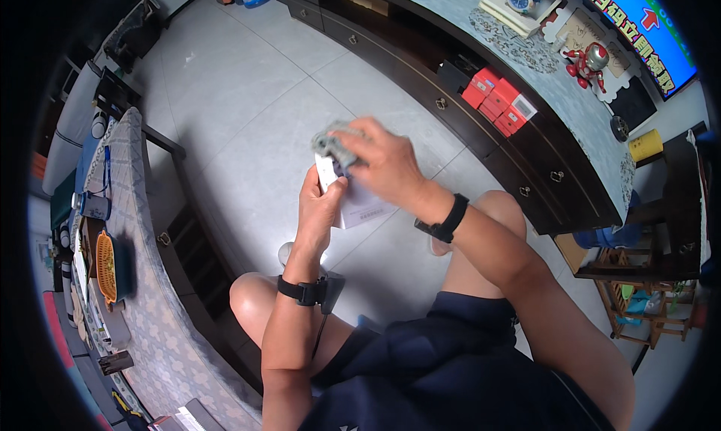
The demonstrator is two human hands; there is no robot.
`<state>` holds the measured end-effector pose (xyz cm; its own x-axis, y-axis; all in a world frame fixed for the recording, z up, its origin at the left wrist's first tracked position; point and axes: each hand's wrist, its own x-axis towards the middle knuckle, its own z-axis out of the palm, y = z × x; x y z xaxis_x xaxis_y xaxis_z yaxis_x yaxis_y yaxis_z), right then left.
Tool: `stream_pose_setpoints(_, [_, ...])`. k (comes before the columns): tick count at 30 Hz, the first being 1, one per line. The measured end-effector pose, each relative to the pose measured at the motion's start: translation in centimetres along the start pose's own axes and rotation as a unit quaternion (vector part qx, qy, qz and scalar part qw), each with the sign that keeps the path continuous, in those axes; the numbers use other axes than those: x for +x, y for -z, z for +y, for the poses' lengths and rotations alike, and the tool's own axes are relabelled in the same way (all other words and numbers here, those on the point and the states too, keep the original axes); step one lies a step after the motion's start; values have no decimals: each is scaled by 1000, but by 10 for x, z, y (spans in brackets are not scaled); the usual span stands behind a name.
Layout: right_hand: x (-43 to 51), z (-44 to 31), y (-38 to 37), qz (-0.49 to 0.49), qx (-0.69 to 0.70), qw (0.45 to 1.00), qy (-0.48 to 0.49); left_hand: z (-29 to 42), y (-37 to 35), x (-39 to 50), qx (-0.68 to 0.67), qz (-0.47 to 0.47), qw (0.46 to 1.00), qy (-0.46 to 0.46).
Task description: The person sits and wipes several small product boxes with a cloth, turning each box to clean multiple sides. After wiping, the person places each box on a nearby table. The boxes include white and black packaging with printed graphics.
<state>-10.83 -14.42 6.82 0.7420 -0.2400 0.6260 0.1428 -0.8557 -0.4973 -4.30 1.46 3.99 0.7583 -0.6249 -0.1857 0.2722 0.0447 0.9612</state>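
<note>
A white printed box (367, 207) is held up over the tiled floor, tilted in my grasp. My left hand (322, 201) grips its near left side, the thumb lying on the box's edge. With my right hand (383, 160) I press a crumpled grey-green cloth (332, 144) against the box's upper end. The cloth and the right fingers cover that end, so its surface there is hidden. Each wrist wears a black strap, and a cable hangs from the unit on the left one (332, 293).
Along the right runs a dark wooden cabinet (417, 87) holding red boxes (498, 101); a red robot figurine (588, 65) and a lit screen (636, 25) stand there. To the left, a cloth-covered table (169, 318) bears an orange basket (106, 265). My knees flank the work.
</note>
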Motion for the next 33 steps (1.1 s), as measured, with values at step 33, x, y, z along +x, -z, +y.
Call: stream_pose_setpoints(33, [-44, -39, -16, -108, -8, 992, 71, -14, 43, 22, -225, 116, 964, -80])
